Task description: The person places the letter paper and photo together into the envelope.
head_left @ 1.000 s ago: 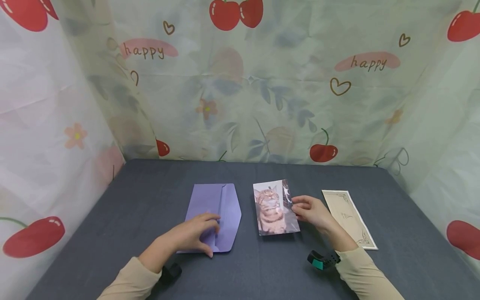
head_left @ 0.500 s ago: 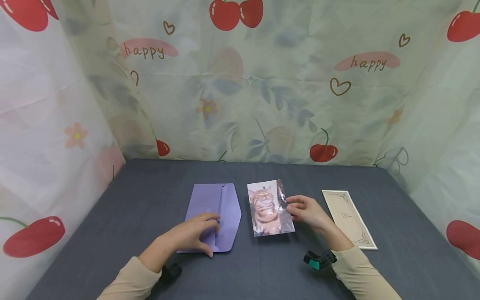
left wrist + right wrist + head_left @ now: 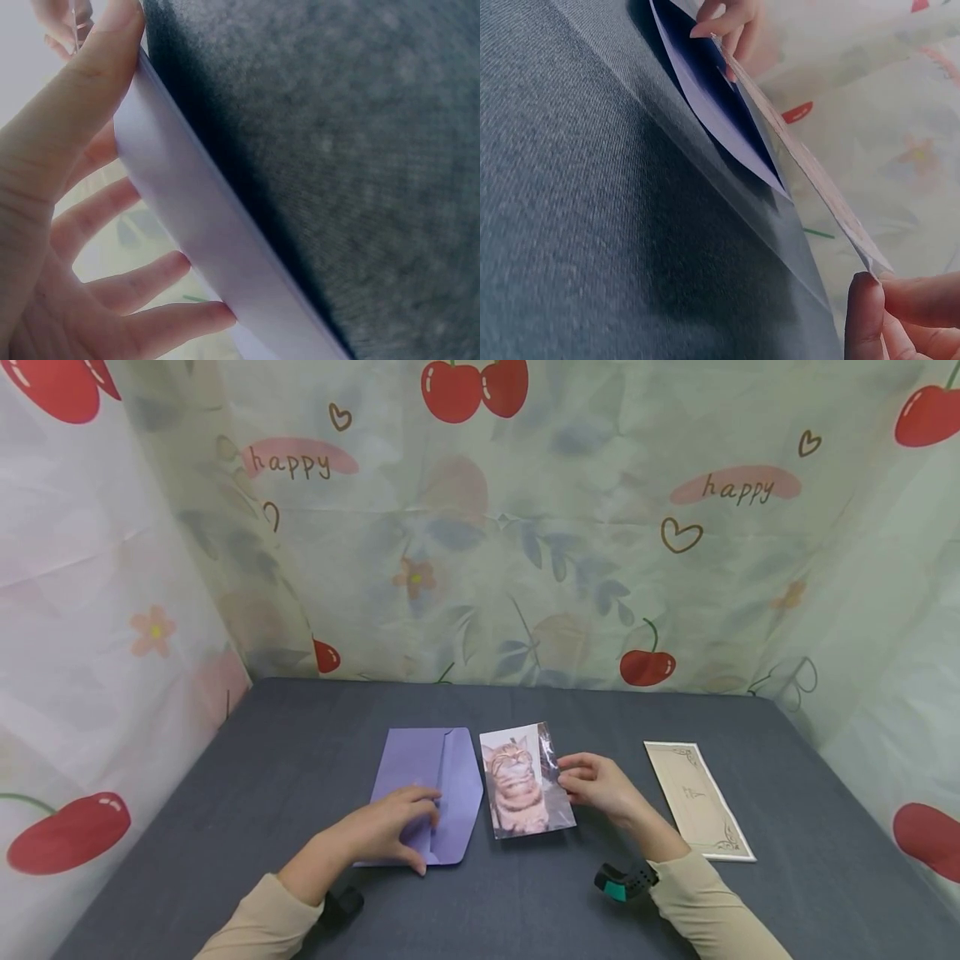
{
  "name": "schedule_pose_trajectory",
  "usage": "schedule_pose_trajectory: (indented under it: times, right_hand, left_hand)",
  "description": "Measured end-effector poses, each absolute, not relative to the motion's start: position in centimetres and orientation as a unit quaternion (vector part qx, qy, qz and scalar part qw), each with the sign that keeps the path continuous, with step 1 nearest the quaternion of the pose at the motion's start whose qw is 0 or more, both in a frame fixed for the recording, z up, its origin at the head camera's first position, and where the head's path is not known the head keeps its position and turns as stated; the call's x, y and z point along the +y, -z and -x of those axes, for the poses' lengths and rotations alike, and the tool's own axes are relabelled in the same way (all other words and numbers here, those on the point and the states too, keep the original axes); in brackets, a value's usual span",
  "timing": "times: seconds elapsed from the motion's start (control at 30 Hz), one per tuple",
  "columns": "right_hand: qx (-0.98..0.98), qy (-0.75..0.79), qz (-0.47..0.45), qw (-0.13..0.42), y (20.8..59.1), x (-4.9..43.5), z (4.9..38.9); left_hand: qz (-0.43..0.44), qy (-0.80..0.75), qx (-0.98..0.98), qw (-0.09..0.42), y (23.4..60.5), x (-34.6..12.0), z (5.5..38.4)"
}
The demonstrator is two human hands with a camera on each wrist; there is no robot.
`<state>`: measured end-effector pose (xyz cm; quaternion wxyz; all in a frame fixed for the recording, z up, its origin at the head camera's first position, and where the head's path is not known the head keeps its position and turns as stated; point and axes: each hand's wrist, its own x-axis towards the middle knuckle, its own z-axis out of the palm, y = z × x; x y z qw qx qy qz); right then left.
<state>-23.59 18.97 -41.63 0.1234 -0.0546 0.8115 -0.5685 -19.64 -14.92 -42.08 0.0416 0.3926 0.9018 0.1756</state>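
A purple envelope (image 3: pixel 401 756) lies on the dark cloth left of centre, its pointed flap unfolded to the right. My left hand (image 3: pixel 390 822) grips it, fingers bent on its upper face and thumb at the near edge; the left wrist view shows this thumb (image 3: pixel 82 86) close. In the right wrist view the envelope's mouth (image 3: pixel 724 124) gapes. Between thumb and fingers my right hand (image 3: pixel 596 785) pinches the right edge of a cat photo (image 3: pixel 517 785), which has a shiny clear strip there. The photo is tilted above the cloth, its left edge close beside the flap.
A cream card or slip (image 3: pixel 701 802) with ornate corners lies right of my right hand. Dark cloth covers the table (image 3: pixel 300 743). A printed curtain (image 3: pixel 480 593) with cherries stands behind it and along both sides. A dark strap (image 3: pixel 626 881) hangs at my right wrist.
My right hand has carried the cat photo leftward and slightly nearer, from a gap off the envelope to right beside its flap. The left hand and envelope keep their place.
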Motion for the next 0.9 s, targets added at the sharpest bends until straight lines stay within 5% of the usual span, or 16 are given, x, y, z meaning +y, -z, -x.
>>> schedule_pose_trajectory:
  times: [0.9]
  right_hand:
    - [0.795,0.586,0.061,0.145,42.7,15.7,23.9]
  left_hand:
    - [-0.391,-0.161,0.905,0.045,42.0,-14.7,19.7]
